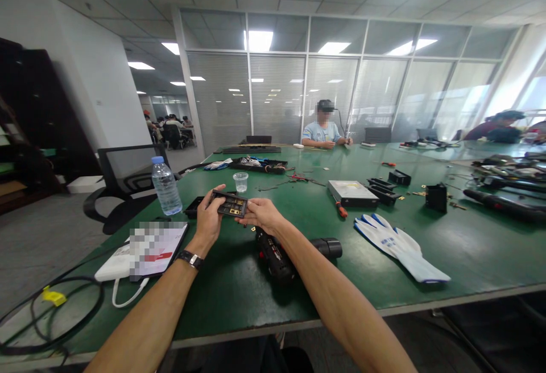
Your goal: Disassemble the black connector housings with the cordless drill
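Between my hands, above the green table (pixel 307 305), is a small black rectangular case (pixel 232 206) with compartments and brass-coloured metal pieces inside. My left hand (pixel 209 218) grips its left end, thumb on top. At the right end, the fingers of my right hand (pixel 265 215) close on its edge. Under my right forearm lies a black cordless power tool (pixel 275 258), partly covered by the arm. A clear plastic cup (pixel 241 182) stands just beyond the case. Behind my left hand, a black box-like part (pixel 194 207) is partly hidden.
A water bottle (pixel 167 188) and a phone (pixel 164 248) with a white cable are on the left. To the right lie a white glove (pixel 394 243), a disc drive (pixel 352 193), orange-handled pliers (pixel 341 210) and black parts (pixel 435 198). A person (pixel 325 128) sits across the table.
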Available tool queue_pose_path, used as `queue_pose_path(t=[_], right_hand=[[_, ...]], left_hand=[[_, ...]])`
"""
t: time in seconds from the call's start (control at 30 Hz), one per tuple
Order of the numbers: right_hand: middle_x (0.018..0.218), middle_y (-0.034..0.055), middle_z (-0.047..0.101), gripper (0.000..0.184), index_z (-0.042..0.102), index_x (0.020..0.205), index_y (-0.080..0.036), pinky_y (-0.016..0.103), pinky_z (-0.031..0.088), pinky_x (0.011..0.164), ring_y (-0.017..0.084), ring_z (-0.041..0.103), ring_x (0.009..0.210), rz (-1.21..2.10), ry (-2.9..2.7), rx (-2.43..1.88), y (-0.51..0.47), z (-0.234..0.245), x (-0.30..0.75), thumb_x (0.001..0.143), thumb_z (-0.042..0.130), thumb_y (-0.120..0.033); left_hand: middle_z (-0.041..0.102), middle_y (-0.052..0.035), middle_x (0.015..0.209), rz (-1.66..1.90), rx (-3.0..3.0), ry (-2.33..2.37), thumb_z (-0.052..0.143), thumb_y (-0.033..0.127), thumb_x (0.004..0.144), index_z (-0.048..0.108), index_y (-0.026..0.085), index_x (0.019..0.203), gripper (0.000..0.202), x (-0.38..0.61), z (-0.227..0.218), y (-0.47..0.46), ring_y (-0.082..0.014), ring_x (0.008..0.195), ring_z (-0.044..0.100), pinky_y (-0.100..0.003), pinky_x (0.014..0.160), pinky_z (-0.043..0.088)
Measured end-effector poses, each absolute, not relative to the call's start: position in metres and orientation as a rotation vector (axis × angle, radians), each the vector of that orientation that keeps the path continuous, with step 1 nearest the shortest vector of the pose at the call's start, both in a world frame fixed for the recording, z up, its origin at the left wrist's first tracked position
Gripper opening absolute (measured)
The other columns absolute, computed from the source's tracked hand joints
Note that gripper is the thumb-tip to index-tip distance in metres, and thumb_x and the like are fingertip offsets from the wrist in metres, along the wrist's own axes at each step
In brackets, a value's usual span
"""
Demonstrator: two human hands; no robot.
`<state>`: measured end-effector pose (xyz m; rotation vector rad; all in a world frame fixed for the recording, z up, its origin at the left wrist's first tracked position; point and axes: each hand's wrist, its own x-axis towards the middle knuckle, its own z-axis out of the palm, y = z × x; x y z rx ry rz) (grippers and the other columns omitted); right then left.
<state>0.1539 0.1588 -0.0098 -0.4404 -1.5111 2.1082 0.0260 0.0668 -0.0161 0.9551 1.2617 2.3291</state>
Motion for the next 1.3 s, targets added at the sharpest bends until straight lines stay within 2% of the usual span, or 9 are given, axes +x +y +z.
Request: queue_pose_path(t=[0.33,0.6,0.83,1.13,1.3], right_hand=[[0.068,0.0076,0.071,0.019,0.062,0.091,-0.011,0.024,0.060,0.061,0.015,0.073,0.060,2.104,-1.512,-0.429,0.1596,-0.0106,0.1546,0.102,0.047,-0.013],[0.066,0.0053,0.069,0.012,0.060,0.096,-0.012,0.026,0.061,0.061,0.016,0.073,0.058,2.098,-1.522,-0.464,0.1600,-0.0100,0.1534,0.101,0.052,-0.019],[0.068,0.0080,0.072,0.018,0.060,0.091,-0.011,0.028,0.063,0.065,0.018,0.074,0.062,2.078,-1.554,-0.492,0.1602,-0.0094,0.1533,0.102,0.045,-0.013],[0.059,0.0048,0.067,0.019,0.060,0.084,-0.012,0.024,0.060,0.055,0.015,0.070,0.053,1.991,-1.605,-0.537,0.1632,-0.0121,0.1496,0.097,0.047,-0.006],[0.062,0.0026,0.067,0.015,0.060,0.082,-0.013,0.023,0.058,0.049,0.014,0.068,0.051,1.882,-1.642,-0.545,0.1650,-0.0139,0.1470,0.094,0.052,-0.009]], left_hand=[[0.071,-0.0050,0.098,2.302,0.900,1.184,0.072,0.027,0.070,0.070,0.018,0.120,0.051,0.0189,-0.0183,0.0695,-0.0185,0.088,0.066,-0.029,0.078,0.053],[0.070,-0.0040,0.093,2.293,0.854,1.104,0.072,0.022,0.067,0.071,0.016,0.116,0.049,0.0211,-0.0166,0.0711,-0.0164,0.083,0.065,-0.025,0.072,0.053],[0.070,-0.0040,0.090,2.288,0.833,1.092,0.072,0.021,0.067,0.073,0.017,0.114,0.047,0.0210,-0.0167,0.0720,-0.0154,0.078,0.064,-0.024,0.067,0.052],[0.071,-0.0046,0.093,2.278,0.860,1.120,0.072,0.021,0.067,0.073,0.016,0.114,0.047,0.0179,-0.0204,0.0738,-0.0169,0.083,0.065,-0.026,0.072,0.053],[0.071,-0.0053,0.093,2.283,0.830,1.102,0.072,0.020,0.066,0.073,0.016,0.113,0.047,0.0192,-0.0195,0.0749,-0.0172,0.084,0.065,-0.026,0.073,0.054]])
